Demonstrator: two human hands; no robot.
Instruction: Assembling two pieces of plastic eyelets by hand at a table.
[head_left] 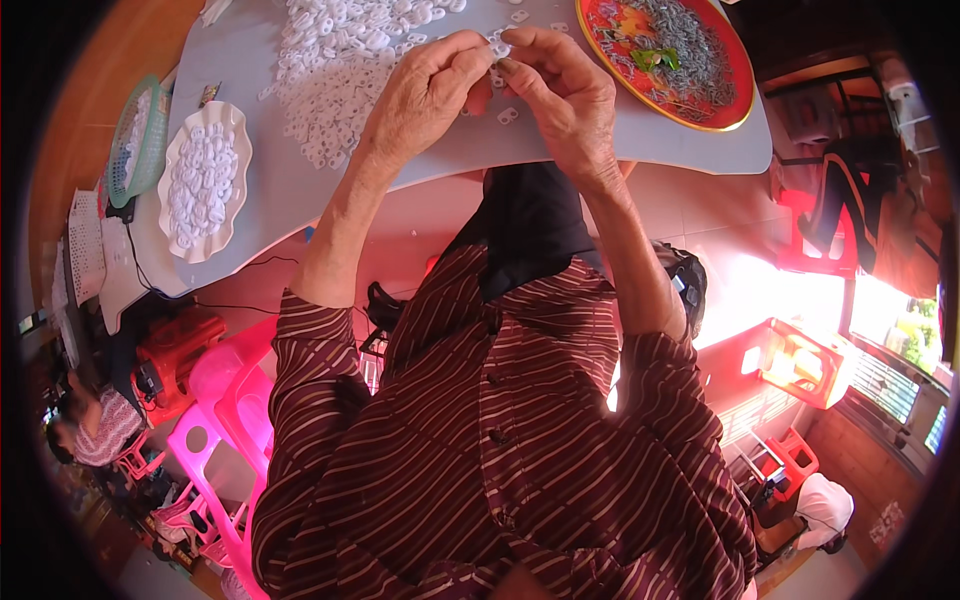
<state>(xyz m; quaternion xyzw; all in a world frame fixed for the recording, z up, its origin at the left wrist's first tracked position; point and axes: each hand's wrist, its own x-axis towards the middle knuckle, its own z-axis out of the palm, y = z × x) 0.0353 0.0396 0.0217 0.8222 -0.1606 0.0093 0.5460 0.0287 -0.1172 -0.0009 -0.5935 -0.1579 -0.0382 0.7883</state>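
Observation:
Both hands meet over the far part of the grey table (400,205). A small white plastic piece (499,47) with a hole is pinched between the fingertips of my left hand (428,88) and my right hand (572,100). Fingers partly cover it, so its full shape is hidden. Just below the hands lie a few loose white oval pieces (508,116). Left of my left hand spreads a large heap of similar white pieces (335,30), with smaller white bits (325,110) in front of it. On the right, a red plate (735,112) holds many thin metal parts (690,50) and something green.
A wavy-rimmed white dish (243,150) of white pieces sits at the table's left, beside a green basket (152,135). Pink chairs (235,400) and a red stool (185,355) stand lower left. Another red stool (805,365) is at right. Other people (105,430) sit farther off.

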